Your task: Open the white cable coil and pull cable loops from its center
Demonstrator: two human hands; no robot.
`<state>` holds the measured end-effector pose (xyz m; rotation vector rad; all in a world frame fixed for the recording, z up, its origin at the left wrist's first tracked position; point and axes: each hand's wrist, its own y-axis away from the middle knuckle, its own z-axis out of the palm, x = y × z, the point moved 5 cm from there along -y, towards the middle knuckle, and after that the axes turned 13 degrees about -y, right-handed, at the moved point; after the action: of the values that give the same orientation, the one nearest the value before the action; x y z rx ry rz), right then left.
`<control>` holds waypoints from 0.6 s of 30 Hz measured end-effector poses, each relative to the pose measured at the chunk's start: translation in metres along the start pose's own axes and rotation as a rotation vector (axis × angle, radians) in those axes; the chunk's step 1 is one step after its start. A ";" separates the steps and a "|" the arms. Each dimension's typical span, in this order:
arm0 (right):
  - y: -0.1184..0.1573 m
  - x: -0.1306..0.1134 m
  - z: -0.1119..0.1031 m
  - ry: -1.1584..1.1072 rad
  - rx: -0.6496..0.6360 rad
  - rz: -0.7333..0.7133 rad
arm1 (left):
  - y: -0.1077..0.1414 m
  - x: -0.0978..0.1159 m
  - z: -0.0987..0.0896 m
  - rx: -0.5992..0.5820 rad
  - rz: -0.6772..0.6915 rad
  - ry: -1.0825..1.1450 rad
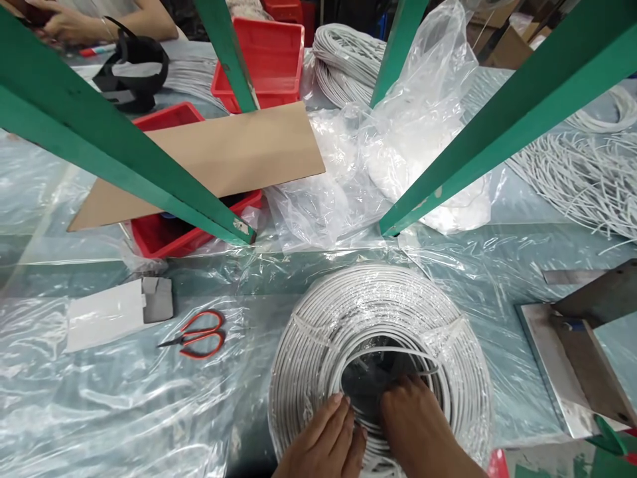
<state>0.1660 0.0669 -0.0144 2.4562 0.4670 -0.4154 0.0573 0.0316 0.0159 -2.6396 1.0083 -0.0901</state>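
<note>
A large coil of light grey cable (298,372), wrapped with clear plastic film, lies flat on the table at the bottom middle. My left hand (331,435) rests on the coil's near left inner edge, its fingers stretched out. Inside the coil's dark centre hole is my right hand (411,411), knuckles up and fingers curled downward; whatever they grip is hidden. A loose turn of cable (388,349) arches across the hole just beyond my right hand. Orange-handled scissors (202,334) lie to the left of the coil, apart from both hands.
Green metal posts (448,153) slant up on both sides. Behind the coil are clear plastic bags (423,133), a cardboard sheet (239,149) over a red bin (169,242), and more cable (348,60). A white box (112,315) lies left, a metal bracket (572,372) right. Another person's hand (74,26) shows top left.
</note>
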 end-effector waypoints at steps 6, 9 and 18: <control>-0.003 0.021 -0.025 -0.478 -0.076 0.211 | -0.007 -0.003 0.002 -0.045 0.012 0.031; 0.009 0.037 -0.051 -0.917 0.014 0.306 | -0.010 -0.002 0.004 -0.084 0.038 0.042; 0.034 0.059 -0.061 -1.242 0.285 0.523 | -0.008 0.002 0.009 -0.120 0.077 0.088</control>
<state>0.2440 0.0920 0.0268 1.9254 -0.7613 -1.6400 0.0656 0.0383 0.0100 -2.7213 1.1776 -0.1339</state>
